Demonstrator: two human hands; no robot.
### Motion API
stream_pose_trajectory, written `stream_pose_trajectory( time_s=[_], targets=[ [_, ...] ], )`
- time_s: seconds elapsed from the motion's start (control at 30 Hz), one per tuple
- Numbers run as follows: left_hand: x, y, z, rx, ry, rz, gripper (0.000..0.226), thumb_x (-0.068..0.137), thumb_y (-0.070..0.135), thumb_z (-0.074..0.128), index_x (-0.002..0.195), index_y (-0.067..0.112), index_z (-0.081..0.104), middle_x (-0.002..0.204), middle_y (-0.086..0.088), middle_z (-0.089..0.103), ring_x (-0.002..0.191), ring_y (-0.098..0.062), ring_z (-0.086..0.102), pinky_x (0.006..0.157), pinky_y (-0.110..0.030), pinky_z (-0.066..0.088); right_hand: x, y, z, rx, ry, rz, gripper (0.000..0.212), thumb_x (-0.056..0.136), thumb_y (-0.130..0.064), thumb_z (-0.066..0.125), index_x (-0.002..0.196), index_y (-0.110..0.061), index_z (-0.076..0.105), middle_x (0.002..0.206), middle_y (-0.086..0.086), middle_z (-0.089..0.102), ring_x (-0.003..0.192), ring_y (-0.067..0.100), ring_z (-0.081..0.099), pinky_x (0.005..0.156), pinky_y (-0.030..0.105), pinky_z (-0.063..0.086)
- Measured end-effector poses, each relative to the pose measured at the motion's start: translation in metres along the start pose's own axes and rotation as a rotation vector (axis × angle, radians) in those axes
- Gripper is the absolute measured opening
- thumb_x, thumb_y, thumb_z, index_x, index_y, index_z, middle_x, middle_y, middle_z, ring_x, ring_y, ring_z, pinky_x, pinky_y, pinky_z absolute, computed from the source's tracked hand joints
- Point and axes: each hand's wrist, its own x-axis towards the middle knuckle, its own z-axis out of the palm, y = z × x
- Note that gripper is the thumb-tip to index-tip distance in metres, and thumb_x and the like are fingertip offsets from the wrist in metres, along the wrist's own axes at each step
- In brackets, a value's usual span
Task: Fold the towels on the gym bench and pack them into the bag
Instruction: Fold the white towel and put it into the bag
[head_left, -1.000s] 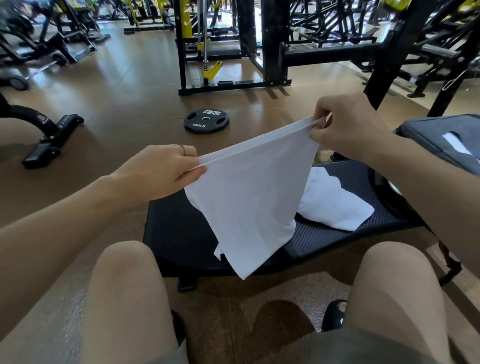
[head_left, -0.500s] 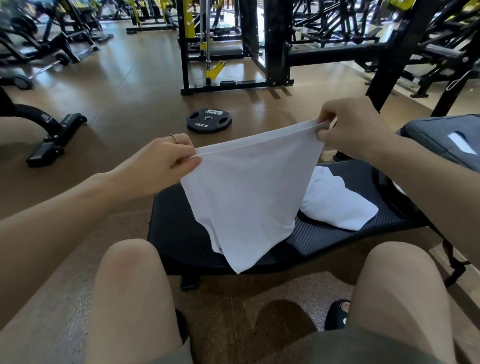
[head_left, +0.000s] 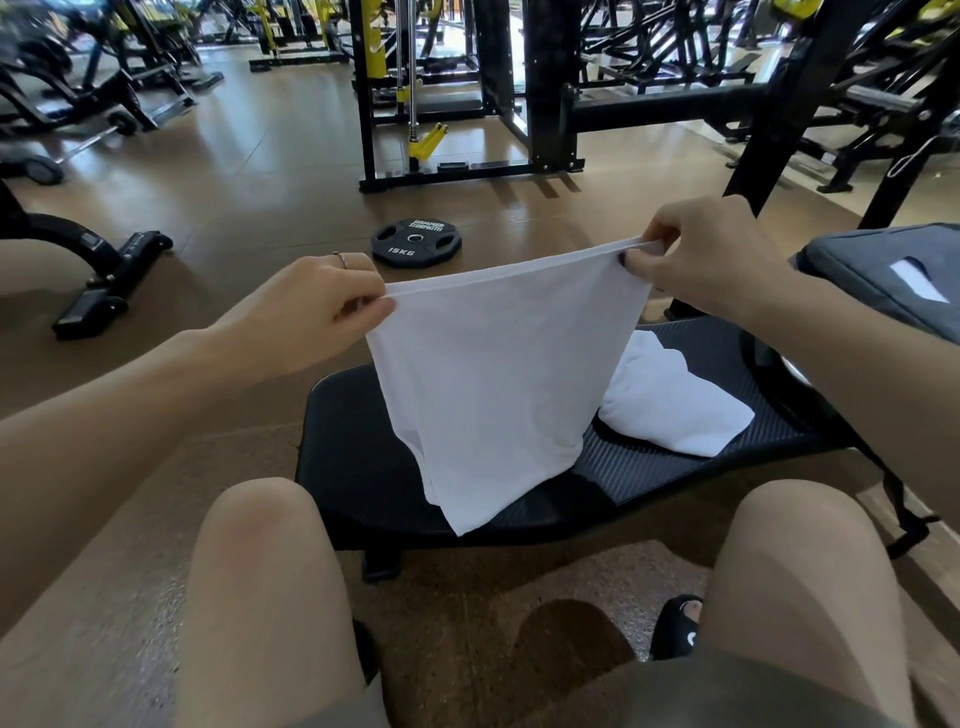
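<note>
White towel (head_left: 493, 384) is being held up over the tabletop (head_left: 363, 441), top corners pinched by left hand (head_left: 311, 306) and right hand (head_left: 706, 260) fingers; second towel (head_left: 670, 405) lying on tabletop, bag (head_left: 883, 270) beside.

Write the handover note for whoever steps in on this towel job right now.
Left hand: pinches one top corner of the white towel.
Right hand: pinches the other top corner; the towel hangs doubled, its lower end reaching the bench.
Second towel: lies rumpled on the bench, right of the held one.
Bag: grey, at the bench's right end; something white shows on it.
Done: first fold only.
Left: finish folding, fold the second towel, pack both.
</note>
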Motion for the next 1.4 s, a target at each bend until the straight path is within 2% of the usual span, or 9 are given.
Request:
stream_pose_trajectory(
  time_s=[0.13, 0.3, 0.37, 0.53, 0.67, 0.83, 0.97, 1.1, 1.4],
  targets=[
    [0.001, 0.003, 0.001, -0.063, 0.136, -0.089, 0.019, 0.100, 0.022, 0.061, 0.085, 0.015, 0.070, 0.092, 0.003, 0.066, 0.082, -0.018, 0.061, 0.079, -0.038, 0.052, -0.004, 0.001, 0.000, 0.032, -0.024, -0.006, 0.021, 0.092, -0.029, 0.068, 0.086, -0.009, 0.069, 0.079, 0.010, 0.068, 0.075, 0.027, 0.064, 0.058, 0.026, 0.041],
    [0.008, 0.007, -0.001, -0.126, 0.259, -0.249, 0.015, 0.099, 0.020, 0.062, 0.102, 0.015, 0.077, 0.095, 0.002, 0.072, 0.088, -0.015, 0.064, 0.085, -0.024, 0.051, -0.008, 0.000, -0.003, 0.073, -0.102, 0.020, 0.019, 0.092, -0.028, 0.071, 0.082, -0.012, 0.067, 0.068, 0.006, 0.065, 0.052, 0.023, 0.063, 0.040, 0.020, 0.039],
    [0.008, 0.006, -0.004, -0.099, 0.276, -0.263, 0.015, 0.098, 0.017, 0.063, 0.105, 0.014, 0.077, 0.091, 0.000, 0.072, 0.086, -0.017, 0.063, 0.081, -0.020, 0.048, -0.009, -0.001, -0.004, 0.068, -0.100, 0.011, 0.021, 0.091, -0.031, 0.072, 0.082, -0.012, 0.068, 0.068, 0.005, 0.064, 0.055, 0.024, 0.064, 0.043, 0.022, 0.039],
    [0.008, -0.001, -0.011, -0.014, 0.272, -0.259, 0.016, 0.097, 0.010, 0.062, 0.104, 0.009, 0.076, 0.089, -0.008, 0.072, 0.084, -0.026, 0.063, 0.081, -0.037, 0.049, -0.006, -0.003, -0.005, 0.155, -0.103, -0.024, 0.025, 0.091, -0.035, 0.073, 0.083, -0.012, 0.070, 0.071, 0.002, 0.066, 0.058, 0.026, 0.068, 0.056, 0.032, 0.053],
    [0.009, -0.008, -0.018, 0.017, 0.289, -0.281, 0.018, 0.097, 0.009, 0.060, 0.107, 0.009, 0.075, 0.089, -0.010, 0.072, 0.083, -0.027, 0.062, 0.078, -0.037, 0.048, 0.001, -0.002, -0.006, 0.127, -0.157, -0.053, 0.020, 0.092, -0.034, 0.071, 0.084, -0.016, 0.071, 0.068, -0.010, 0.063, 0.056, 0.014, 0.063, 0.049, 0.015, 0.041],
    [0.011, -0.012, -0.025, 0.013, 0.311, -0.339, 0.019, 0.098, 0.011, 0.059, 0.110, 0.009, 0.074, 0.098, -0.012, 0.074, 0.088, -0.028, 0.065, 0.085, -0.046, 0.053, 0.006, -0.004, -0.008, 0.199, -0.176, -0.117, 0.022, 0.089, -0.029, 0.075, 0.073, -0.017, 0.066, 0.081, 0.007, 0.074, 0.059, 0.011, 0.065, 0.054, 0.019, 0.045],
    [0.012, -0.012, -0.028, 0.006, 0.334, -0.369, 0.020, 0.097, 0.009, 0.059, 0.109, 0.009, 0.075, 0.097, -0.012, 0.072, 0.094, -0.030, 0.065, 0.089, -0.044, 0.052, 0.010, -0.013, -0.009, 0.167, -0.135, -0.176, 0.028, 0.089, -0.022, 0.075, 0.069, -0.007, 0.063, 0.073, 0.010, 0.068, 0.063, 0.021, 0.058, 0.060, 0.029, 0.044],
    [0.013, -0.009, -0.030, 0.036, 0.341, -0.386, 0.021, 0.096, 0.008, 0.060, 0.110, 0.011, 0.076, 0.087, -0.005, 0.065, 0.090, -0.027, 0.062, 0.080, -0.035, 0.045, 0.014, -0.016, -0.004, 0.097, -0.043, -0.187, 0.031, 0.089, -0.021, 0.074, 0.068, -0.005, 0.059, 0.067, 0.011, 0.061, 0.058, 0.016, 0.047, 0.054, 0.021, 0.035],
    [0.013, -0.002, -0.036, -0.064, 0.358, -0.456, 0.023, 0.097, 0.016, 0.058, 0.109, 0.024, 0.076, 0.093, 0.003, 0.068, 0.092, -0.020, 0.065, 0.085, -0.042, 0.054, 0.009, -0.021, 0.000, 0.158, 0.147, -0.107, 0.022, 0.090, -0.018, 0.073, 0.075, -0.006, 0.062, 0.069, 0.009, 0.066, 0.064, 0.023, 0.068, 0.065, 0.031, 0.054]
  ],
)
